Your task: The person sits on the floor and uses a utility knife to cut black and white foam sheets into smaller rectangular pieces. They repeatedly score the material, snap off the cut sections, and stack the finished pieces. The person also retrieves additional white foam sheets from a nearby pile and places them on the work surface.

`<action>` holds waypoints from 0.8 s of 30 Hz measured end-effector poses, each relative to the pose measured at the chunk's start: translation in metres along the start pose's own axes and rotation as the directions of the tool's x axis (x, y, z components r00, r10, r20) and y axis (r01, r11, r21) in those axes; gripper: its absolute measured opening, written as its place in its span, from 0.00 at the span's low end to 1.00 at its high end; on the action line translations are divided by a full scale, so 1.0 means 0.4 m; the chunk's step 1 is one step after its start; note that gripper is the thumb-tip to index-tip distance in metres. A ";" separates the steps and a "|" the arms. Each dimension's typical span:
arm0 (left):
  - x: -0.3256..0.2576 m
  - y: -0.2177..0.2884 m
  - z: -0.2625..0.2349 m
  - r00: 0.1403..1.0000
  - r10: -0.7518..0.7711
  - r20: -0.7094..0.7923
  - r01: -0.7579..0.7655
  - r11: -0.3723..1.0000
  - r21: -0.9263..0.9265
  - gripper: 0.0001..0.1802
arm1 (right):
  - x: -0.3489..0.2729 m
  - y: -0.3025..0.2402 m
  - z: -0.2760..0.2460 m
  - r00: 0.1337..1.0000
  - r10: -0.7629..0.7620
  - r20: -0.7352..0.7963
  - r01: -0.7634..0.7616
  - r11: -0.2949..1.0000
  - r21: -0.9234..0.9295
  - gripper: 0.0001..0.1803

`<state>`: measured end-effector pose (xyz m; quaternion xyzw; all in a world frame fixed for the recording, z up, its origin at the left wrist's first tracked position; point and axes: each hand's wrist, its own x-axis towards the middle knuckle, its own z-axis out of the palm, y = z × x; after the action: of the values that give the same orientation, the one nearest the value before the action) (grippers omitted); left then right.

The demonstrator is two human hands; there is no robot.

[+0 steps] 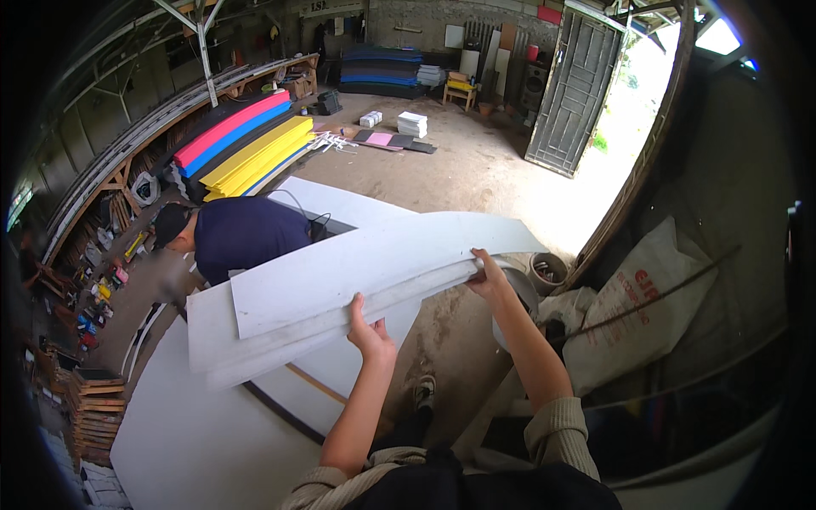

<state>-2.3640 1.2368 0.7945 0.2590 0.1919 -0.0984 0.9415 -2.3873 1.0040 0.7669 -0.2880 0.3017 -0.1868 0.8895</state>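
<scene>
Several long white sheets [374, 263] lie stacked and fanned out unevenly across my two hands, over a white tabletop. My left hand [371, 333] grips their near edge around the middle, with the thumb on top. Farther right, my right hand [486, 276] is closed on the same edge close to the right end, thumb also up. The fingers beneath the sheets are partly hidden. Below the stack spreads a large white work surface [204, 433], with a dark strip and a thin brown strip showing on it.
A person in a dark shirt and cap [246, 234] bends over beyond the sheets' left side. Yellow sheets [259, 157] and pink ones [229, 127] are piled farther back. At right stand a bucket [548, 270] and a large white sack [642, 310], with an open metal door [574, 93] behind.
</scene>
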 end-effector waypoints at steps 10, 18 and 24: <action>0.297 -0.358 0.292 1.000 0.018 0.008 -0.018 0.997 0.081 0.24 | 0.452 -0.291 -0.071 0.998 0.048 -0.043 -0.041 0.989 0.146 0.30; 0.454 -0.500 0.554 1.000 0.003 -0.002 -0.004 0.999 -0.034 0.23 | 0.681 -0.580 0.047 0.998 0.046 0.031 -0.047 0.999 0.024 0.32; 0.604 -0.736 0.706 0.998 -0.043 -0.042 0.039 0.994 -0.099 0.22 | 0.901 -0.777 0.011 0.999 0.003 0.032 -0.004 0.999 0.042 0.35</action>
<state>-2.1409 0.8183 0.7862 0.2104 0.2224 -0.1024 0.9465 -2.1639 0.5858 0.8094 -0.2719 0.2839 -0.1869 0.9003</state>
